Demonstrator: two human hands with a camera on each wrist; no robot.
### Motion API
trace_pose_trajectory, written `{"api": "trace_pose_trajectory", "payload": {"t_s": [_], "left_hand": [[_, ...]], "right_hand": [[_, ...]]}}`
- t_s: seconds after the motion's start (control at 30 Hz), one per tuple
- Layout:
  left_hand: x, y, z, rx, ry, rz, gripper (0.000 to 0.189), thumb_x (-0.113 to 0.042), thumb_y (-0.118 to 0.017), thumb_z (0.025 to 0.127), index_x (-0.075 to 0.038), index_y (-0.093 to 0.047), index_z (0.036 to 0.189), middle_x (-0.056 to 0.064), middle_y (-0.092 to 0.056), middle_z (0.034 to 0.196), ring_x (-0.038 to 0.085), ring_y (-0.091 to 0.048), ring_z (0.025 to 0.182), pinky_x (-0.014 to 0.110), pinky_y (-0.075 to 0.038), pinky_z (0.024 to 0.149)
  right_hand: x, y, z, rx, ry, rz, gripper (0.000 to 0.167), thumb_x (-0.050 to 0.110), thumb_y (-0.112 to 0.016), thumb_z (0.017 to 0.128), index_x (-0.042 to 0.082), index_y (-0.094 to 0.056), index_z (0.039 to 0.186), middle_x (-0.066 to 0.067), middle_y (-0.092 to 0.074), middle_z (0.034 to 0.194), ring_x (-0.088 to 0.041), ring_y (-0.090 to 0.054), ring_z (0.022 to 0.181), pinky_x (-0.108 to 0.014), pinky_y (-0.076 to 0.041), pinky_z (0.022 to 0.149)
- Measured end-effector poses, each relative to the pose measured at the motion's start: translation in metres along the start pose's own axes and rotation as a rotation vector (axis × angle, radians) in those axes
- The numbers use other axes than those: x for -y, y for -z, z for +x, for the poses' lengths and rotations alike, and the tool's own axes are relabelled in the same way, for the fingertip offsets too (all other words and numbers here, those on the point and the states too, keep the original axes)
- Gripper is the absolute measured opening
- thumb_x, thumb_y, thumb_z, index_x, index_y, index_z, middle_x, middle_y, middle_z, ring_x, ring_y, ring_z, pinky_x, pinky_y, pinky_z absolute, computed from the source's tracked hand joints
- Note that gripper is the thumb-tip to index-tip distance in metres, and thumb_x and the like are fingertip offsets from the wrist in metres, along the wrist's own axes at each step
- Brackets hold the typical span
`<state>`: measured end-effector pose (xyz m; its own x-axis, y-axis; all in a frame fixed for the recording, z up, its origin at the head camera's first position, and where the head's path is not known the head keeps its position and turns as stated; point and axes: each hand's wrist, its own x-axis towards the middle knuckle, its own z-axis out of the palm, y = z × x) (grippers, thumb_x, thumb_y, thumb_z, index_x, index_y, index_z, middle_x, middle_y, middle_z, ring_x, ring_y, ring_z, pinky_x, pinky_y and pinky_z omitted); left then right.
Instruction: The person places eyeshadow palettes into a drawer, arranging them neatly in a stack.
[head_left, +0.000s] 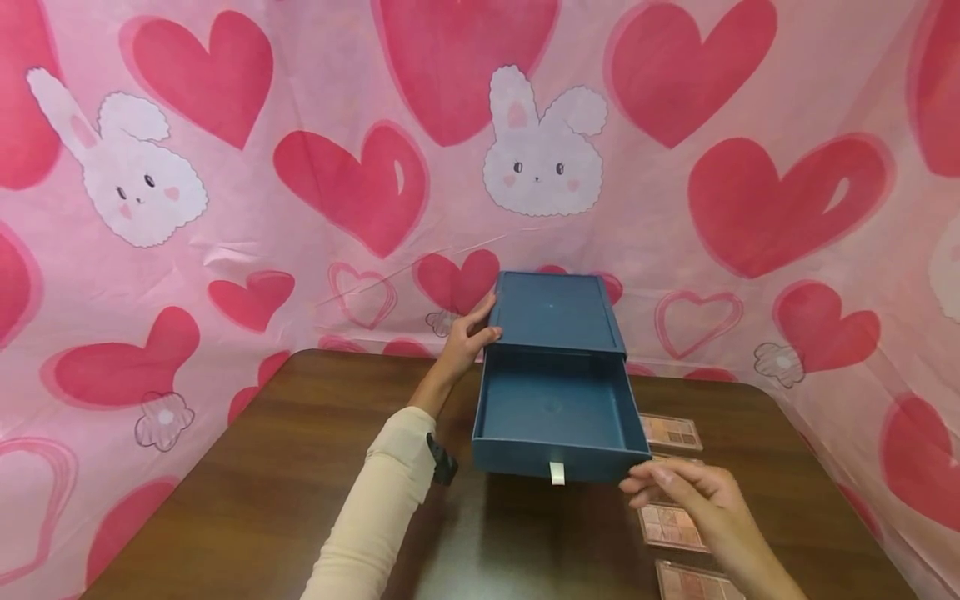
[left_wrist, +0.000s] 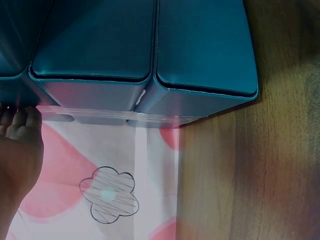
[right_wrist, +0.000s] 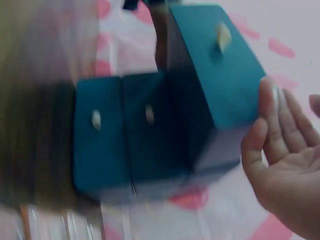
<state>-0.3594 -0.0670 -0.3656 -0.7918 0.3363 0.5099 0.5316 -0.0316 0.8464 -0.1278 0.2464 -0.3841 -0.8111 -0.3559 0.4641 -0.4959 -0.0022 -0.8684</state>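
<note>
A blue plastic drawer unit [head_left: 555,310] stands toward the back of the table, and its top drawer [head_left: 551,460] is pulled well out, with nothing inside. My left hand [head_left: 467,340] rests against the unit's upper left side, thumb at the top edge. My right hand [head_left: 705,496] is at the front right corner of the drawer, fingertips right at the corner with the fingers loosely extended. A small pale pull tab [head_left: 557,473] sticks out of the drawer front. Two lower drawers [right_wrist: 102,135] are closed in the right wrist view.
Several makeup palettes lie in a column on the brown wooden table [head_left: 300,483], right of the unit; one palette [head_left: 672,527] is partly behind my right hand. A pink cloth [head_left: 330,242] with hearts and rabbits hangs behind and around the table.
</note>
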Motion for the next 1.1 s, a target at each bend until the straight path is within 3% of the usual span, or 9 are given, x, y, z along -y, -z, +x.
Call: {"api": "trace_pose_trajectory", "payload": {"t_s": [0.23,0.33,0.5,0.6,0.73,0.83,0.9,0.97,1.1], "left_hand": [[0.002,0.002,-0.001,0.003,-0.01,-0.009,0.067,-0.009,-0.053,0.093,0.006,-0.032,0.154,0.022,-0.031,0.165,-0.009,-0.062,0.096,0.027,-0.055,0.102],[0.003,0.003,-0.001,0.005,-0.014,-0.018,0.067,-0.008,-0.054,0.093,0.007,-0.032,0.154,0.023,-0.03,0.165,-0.009,-0.063,0.096,0.024,-0.055,0.101],[0.002,0.004,0.0,0.022,-0.012,-0.024,0.067,-0.008,-0.053,0.094,0.006,-0.03,0.155,0.022,-0.028,0.166,-0.007,-0.064,0.095,0.026,-0.055,0.102],[0.002,0.005,0.001,0.021,-0.018,-0.017,0.067,-0.008,-0.053,0.094,0.005,-0.031,0.155,0.022,-0.029,0.165,-0.006,-0.064,0.095,0.031,-0.054,0.103],[0.002,0.007,-0.001,0.011,-0.026,0.013,0.066,-0.01,-0.053,0.095,0.004,-0.031,0.156,0.021,-0.031,0.165,-0.006,-0.064,0.098,0.033,-0.053,0.105],[0.003,0.007,-0.003,0.014,-0.026,0.019,0.066,-0.008,-0.052,0.094,0.006,-0.03,0.155,0.022,-0.029,0.166,-0.007,-0.064,0.097,0.026,-0.053,0.103],[0.002,0.006,-0.003,0.02,-0.025,0.005,0.067,-0.007,-0.052,0.094,0.008,-0.03,0.155,0.023,-0.028,0.165,-0.008,-0.063,0.094,0.02,-0.054,0.1],[0.002,0.005,-0.003,0.03,-0.024,-0.009,0.067,-0.006,-0.052,0.093,0.009,-0.029,0.154,0.024,-0.026,0.165,-0.009,-0.063,0.094,0.018,-0.054,0.099],[0.002,0.003,0.0,0.039,-0.023,-0.033,0.067,-0.005,-0.052,0.093,0.009,-0.029,0.154,0.026,-0.024,0.166,-0.008,-0.062,0.097,0.024,-0.054,0.103]], "right_hand": [[-0.018,0.048,0.009,-0.107,0.13,-0.044,0.04,-0.018,-0.035,0.099,-0.004,-0.069,0.114,0.005,-0.08,0.103,-0.009,-0.075,0.088,-0.018,-0.059,0.086],[-0.035,0.066,0.015,-0.196,0.094,-0.173,0.031,-0.015,-0.044,0.098,-0.005,-0.07,0.111,0.011,-0.08,0.101,-0.002,-0.073,0.09,-0.011,-0.055,0.085],[-0.065,0.099,0.025,-0.293,-0.072,-0.453,0.02,-0.002,-0.057,0.098,-0.011,-0.069,0.113,0.025,-0.076,0.099,0.014,-0.066,0.094,-0.004,-0.051,0.08],[-0.082,0.119,0.033,-0.266,-0.184,-0.634,0.028,0.008,-0.064,0.097,-0.012,-0.068,0.116,0.012,-0.079,0.104,0.019,-0.06,0.093,-0.004,-0.05,0.075],[-0.102,0.141,0.041,-0.128,-0.335,-0.826,0.035,0.016,-0.07,0.093,-0.007,-0.069,0.12,-0.022,-0.076,0.114,-0.003,-0.07,0.093,-0.017,-0.055,0.07],[-0.114,0.152,0.043,-0.026,-0.422,-0.84,0.045,0.016,-0.073,0.091,-0.01,-0.064,0.126,-0.033,-0.069,0.12,-0.03,-0.073,0.096,-0.03,-0.059,0.069],[-0.122,0.158,0.042,-0.002,-0.462,-0.838,0.052,0.018,-0.076,0.088,-0.012,-0.062,0.128,-0.034,-0.069,0.119,-0.031,-0.071,0.095,-0.03,-0.057,0.07],[-0.128,0.164,0.041,0.008,-0.498,-0.832,0.059,0.02,-0.079,0.085,-0.013,-0.06,0.131,-0.031,-0.073,0.109,-0.024,-0.067,0.081,-0.028,-0.053,0.07],[-0.136,0.172,0.039,0.029,-0.499,-0.835,0.066,0.019,-0.083,0.081,-0.016,-0.058,0.131,-0.034,-0.07,0.114,-0.034,-0.066,0.093,-0.044,-0.057,0.087]]}}
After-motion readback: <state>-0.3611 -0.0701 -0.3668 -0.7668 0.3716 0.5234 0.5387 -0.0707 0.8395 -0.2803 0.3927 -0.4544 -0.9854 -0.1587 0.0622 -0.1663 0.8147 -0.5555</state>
